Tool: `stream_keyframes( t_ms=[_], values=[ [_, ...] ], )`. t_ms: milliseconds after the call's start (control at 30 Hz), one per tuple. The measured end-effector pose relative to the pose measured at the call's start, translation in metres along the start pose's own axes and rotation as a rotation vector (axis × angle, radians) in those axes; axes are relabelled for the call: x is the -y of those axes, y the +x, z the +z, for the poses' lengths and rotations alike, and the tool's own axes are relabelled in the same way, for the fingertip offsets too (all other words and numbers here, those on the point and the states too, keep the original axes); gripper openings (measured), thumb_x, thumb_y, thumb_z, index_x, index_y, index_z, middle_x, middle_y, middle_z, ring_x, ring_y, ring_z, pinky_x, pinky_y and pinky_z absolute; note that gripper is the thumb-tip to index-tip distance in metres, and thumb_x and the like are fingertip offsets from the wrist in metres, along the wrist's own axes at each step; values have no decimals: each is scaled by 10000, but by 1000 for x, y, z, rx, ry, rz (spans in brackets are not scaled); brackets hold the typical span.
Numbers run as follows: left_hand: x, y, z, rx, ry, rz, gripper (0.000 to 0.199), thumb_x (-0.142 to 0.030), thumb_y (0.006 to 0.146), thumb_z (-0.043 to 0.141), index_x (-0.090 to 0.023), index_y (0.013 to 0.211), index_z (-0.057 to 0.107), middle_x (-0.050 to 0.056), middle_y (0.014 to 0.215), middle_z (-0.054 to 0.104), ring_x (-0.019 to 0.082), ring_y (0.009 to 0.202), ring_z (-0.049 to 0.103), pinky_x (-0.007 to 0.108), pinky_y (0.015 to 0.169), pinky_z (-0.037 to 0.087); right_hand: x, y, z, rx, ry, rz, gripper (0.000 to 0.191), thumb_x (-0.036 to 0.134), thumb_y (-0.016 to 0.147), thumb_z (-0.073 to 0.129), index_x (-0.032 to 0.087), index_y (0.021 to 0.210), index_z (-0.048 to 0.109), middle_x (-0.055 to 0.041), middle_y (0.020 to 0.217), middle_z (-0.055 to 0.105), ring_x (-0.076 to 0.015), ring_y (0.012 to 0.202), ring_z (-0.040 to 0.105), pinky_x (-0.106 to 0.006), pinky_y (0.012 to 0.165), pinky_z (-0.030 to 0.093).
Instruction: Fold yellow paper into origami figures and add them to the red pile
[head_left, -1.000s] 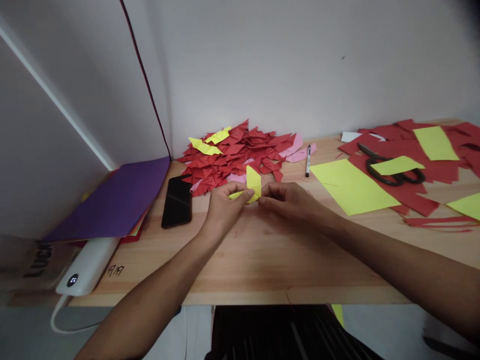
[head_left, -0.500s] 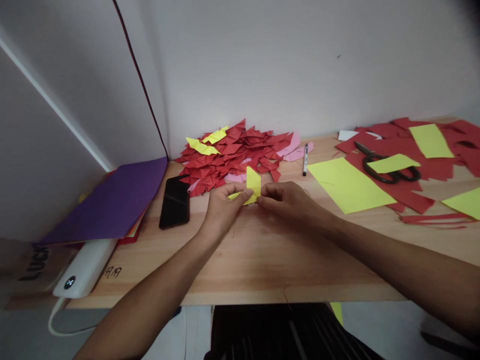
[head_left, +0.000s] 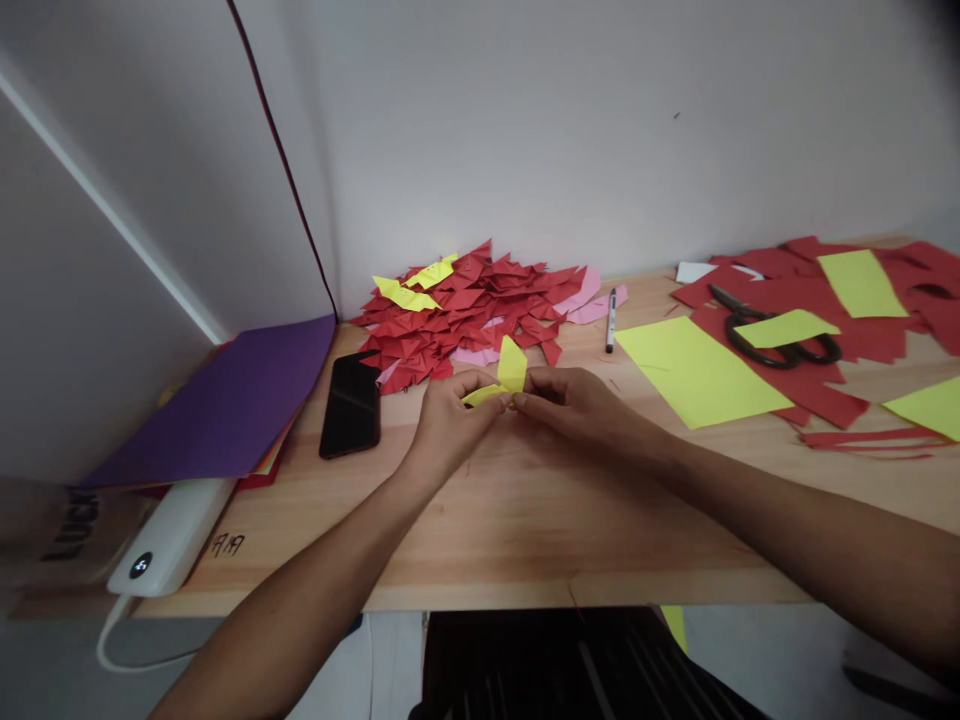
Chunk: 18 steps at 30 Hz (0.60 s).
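A small folded yellow paper (head_left: 512, 366) is held between both hands at the middle of the table, one flap standing up and another pointing left. My left hand (head_left: 454, 415) pinches its left part between thumb and fingers. From the right, my right hand (head_left: 564, 400) pinches its lower right edge, the thumb tip close to the left thumb. Just behind the hands lies a heap of folded red paper pieces (head_left: 480, 295), with two yellow folded pieces (head_left: 405, 294) on top and pink ones among them.
A black phone (head_left: 351, 405), purple sheets (head_left: 225, 400) and a white power bank (head_left: 174, 530) lie left. Rightward are a marker (head_left: 611, 320), a yellow sheet (head_left: 697, 372), scissors (head_left: 765, 353) and red paper scraps (head_left: 832, 395). A wall rises behind the table (head_left: 525, 540).
The upright yellow flap has tilted and opened to a more pointed shape. My left thumb has moved slightly down and right, nearer the right thumb.
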<state>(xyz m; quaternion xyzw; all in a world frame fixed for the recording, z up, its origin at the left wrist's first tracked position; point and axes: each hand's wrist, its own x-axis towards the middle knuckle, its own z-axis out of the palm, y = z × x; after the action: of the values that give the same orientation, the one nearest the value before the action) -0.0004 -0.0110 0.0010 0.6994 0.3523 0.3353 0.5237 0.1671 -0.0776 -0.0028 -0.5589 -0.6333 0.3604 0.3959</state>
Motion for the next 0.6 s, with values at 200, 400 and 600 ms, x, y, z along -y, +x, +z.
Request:
stream_keyframes(
  t_ms=[200, 400, 600],
  values=[
    [3, -1, -2, 35, 67, 75, 109, -239, 762, 651, -142, 715, 667, 8, 699, 635, 114, 660, 544, 225, 607, 393, 1, -2, 3, -36, -61, -61, 205, 338, 901, 485, 184, 833, 603, -2, 771, 590, -141, 698, 492, -253, 594, 354],
    [-2, -7, -3, -88, 258, 405, 105, -272, 802, 675, -183, 747, 662, 18, 781, 672, 133, 750, 604, 253, 716, 447, -2, -4, 4, -243, -272, -263, 145, 276, 901, 511, 192, 852, 619, -30, 777, 630, -151, 692, 546, -263, 626, 413],
    [-7, -12, -4, -100, 230, 630, 89, -276, 845, 636, -192, 820, 619, 44, 851, 680, 154, 843, 637, 288, 788, 490, 3, -9, -3, -354, -406, -579, 113, 214, 868, 575, 219, 932, 668, -74, 912, 688, -197, 870, 627, -310, 751, 491]
  ],
)
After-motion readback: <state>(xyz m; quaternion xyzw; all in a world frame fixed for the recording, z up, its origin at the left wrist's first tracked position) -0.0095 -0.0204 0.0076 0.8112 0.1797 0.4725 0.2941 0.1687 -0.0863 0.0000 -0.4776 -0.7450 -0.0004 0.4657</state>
